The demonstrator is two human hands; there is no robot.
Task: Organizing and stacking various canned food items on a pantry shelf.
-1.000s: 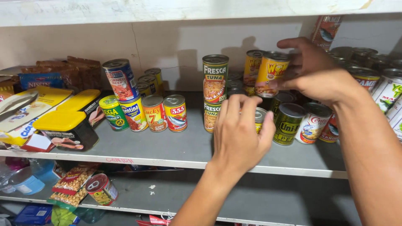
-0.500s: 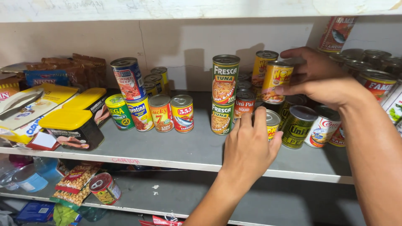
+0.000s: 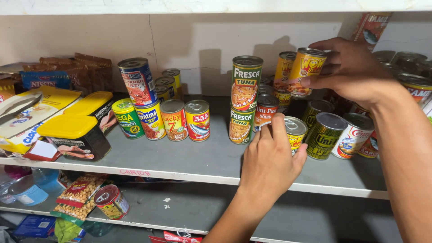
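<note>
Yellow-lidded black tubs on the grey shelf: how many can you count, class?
2. One tub stands at the shelf's front left; the second tub sits just behind it, to its right. Cartons nearby could hide others.

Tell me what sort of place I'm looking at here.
Likely a small shop's stock shelf or a home pantry: a grey shelf lined with tins, yellow-lidded tubs at one end, and snack packs on the shelf below.
</note>
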